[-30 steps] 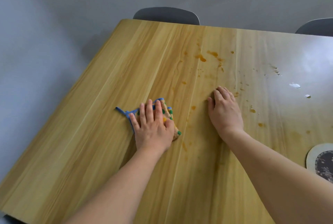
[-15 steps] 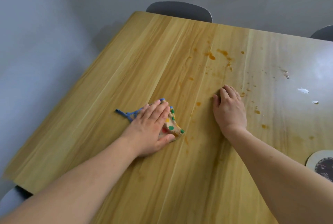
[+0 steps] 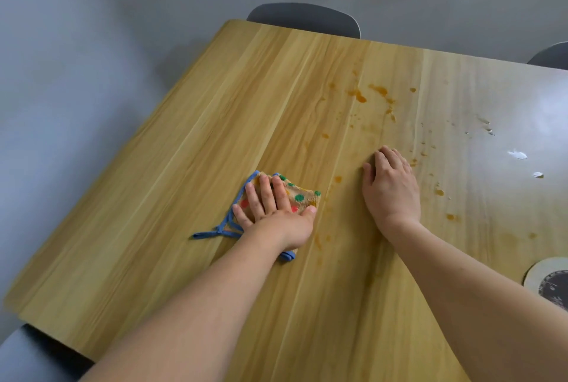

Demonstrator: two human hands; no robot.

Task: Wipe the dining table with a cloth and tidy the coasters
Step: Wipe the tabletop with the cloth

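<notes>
A wooden dining table (image 3: 190, 197) fills the view. My left hand (image 3: 273, 212) presses flat on a tan cloth (image 3: 302, 195) with coloured dots and blue trim, fingers straight and spread. My right hand (image 3: 390, 188) rests palm down on the bare wood to the right of the cloth, fingers slightly bent. Orange stains (image 3: 358, 96) are spattered beyond and around both hands. A round coaster (image 3: 541, 274) with a dark centre lies at the right edge, partly hidden by my right forearm.
White drips (image 3: 518, 154) sit on the glossy right part of the table. A grey chair back (image 3: 304, 17) stands at the far side, another chair (image 3: 550, 56) at the far right, and a seat (image 3: 27, 357) at the near left corner.
My left hand has swung the cloth in a small wiping stroke, fingers now pointing away again and the blue trim trailing to the left. My right hand has stayed planted.
</notes>
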